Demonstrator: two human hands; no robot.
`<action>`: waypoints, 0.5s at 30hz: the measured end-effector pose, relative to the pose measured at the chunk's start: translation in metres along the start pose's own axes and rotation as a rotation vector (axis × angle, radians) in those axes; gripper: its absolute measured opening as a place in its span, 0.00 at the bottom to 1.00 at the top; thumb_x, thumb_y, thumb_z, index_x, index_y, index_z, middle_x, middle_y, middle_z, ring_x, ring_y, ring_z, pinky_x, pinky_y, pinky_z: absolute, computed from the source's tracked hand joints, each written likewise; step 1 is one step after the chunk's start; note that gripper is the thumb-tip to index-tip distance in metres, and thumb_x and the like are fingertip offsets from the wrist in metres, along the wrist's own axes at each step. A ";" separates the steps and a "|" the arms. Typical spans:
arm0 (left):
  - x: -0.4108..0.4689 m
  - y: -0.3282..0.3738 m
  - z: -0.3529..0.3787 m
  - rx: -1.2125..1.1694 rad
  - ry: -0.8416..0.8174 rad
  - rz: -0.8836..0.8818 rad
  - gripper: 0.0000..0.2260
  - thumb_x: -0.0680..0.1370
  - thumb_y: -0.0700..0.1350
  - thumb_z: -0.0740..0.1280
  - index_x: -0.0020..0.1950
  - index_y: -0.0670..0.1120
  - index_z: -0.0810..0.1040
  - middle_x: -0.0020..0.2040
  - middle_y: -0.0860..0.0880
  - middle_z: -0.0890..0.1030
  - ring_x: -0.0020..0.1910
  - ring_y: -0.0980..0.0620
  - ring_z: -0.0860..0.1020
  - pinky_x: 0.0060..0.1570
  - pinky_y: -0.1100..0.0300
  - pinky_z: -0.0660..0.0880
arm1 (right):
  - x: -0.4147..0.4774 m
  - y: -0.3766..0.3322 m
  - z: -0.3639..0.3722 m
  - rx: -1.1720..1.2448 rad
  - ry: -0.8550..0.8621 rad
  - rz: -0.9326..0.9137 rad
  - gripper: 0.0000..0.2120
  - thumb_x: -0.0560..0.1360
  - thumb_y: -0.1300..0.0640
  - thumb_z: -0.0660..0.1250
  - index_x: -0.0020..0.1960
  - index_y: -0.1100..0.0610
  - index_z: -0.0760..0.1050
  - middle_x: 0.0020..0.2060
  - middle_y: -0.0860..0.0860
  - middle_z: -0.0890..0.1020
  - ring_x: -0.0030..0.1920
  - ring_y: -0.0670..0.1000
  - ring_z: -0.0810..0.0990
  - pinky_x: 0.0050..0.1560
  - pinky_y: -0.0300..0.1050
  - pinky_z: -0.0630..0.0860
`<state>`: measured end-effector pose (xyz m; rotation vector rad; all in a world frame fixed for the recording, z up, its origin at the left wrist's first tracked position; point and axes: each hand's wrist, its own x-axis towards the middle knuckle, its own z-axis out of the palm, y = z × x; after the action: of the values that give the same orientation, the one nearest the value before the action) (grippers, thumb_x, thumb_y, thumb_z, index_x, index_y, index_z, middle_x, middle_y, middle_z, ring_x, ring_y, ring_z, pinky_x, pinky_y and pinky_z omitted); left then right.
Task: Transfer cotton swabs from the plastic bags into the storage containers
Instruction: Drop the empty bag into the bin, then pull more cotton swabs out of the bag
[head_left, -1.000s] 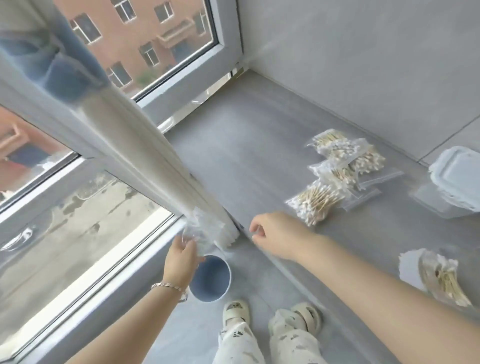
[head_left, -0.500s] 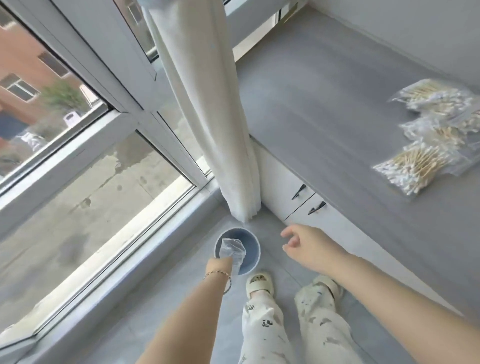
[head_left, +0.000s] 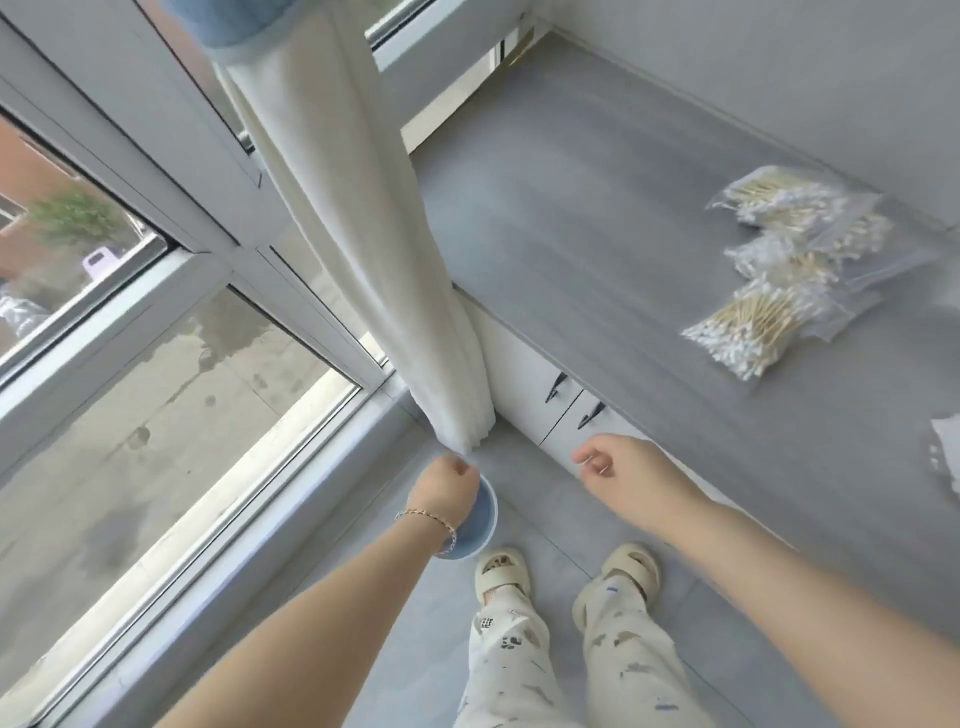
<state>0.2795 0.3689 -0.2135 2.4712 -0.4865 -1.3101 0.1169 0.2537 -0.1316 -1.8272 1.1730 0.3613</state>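
**Hands**
- We find the left hand at 6 o'clock, directly above the bin. Its fingers are curled under and its back faces us. We cannot tell whether it grips anything. A bracelet circles its wrist.
- The right hand hangs at 5 o'clock, beside the bin and apart from it, in front of the cabinet. Its fingers are loosely curled and released, and it holds nothing.

**Task items**
- Three bags of swabs lie on the table at 2 to 3 o'clock, well apart from both hands. The bags overlap in a short row, and all three hold swabs.
- A white item at 3 o'clock is cut off by the frame edge. We cannot identify it.

**Surroundings**
- The bin stands on the floor, just below the hem of the curtain, which hangs from 12 o'clock.
- The window spans 8 to 10 o'clock.
- Two slippers stand at 6 o'clock, near the bin.
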 end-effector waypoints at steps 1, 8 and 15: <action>-0.008 0.022 0.000 0.010 0.012 0.096 0.08 0.76 0.42 0.57 0.38 0.45 0.71 0.38 0.45 0.77 0.37 0.47 0.73 0.41 0.57 0.69 | -0.003 0.003 -0.012 0.022 0.041 -0.003 0.09 0.75 0.59 0.62 0.54 0.54 0.77 0.42 0.46 0.77 0.47 0.49 0.77 0.50 0.42 0.73; -0.063 0.193 0.015 0.324 0.095 0.617 0.05 0.76 0.48 0.59 0.46 0.50 0.74 0.45 0.49 0.80 0.44 0.47 0.78 0.45 0.55 0.75 | -0.039 0.054 -0.132 0.070 0.314 -0.064 0.07 0.75 0.58 0.64 0.51 0.53 0.78 0.41 0.46 0.77 0.46 0.49 0.78 0.48 0.40 0.72; -0.073 0.292 0.087 0.526 0.199 0.662 0.37 0.70 0.61 0.68 0.70 0.44 0.59 0.66 0.45 0.68 0.66 0.44 0.67 0.63 0.52 0.65 | -0.066 0.122 -0.204 0.137 0.470 -0.003 0.08 0.75 0.59 0.63 0.51 0.54 0.79 0.41 0.46 0.79 0.47 0.47 0.79 0.46 0.36 0.69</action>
<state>0.1234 0.1288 -0.0855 2.4187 -1.5897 -0.7152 -0.0620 0.1095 -0.0418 -1.8435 1.4696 -0.1615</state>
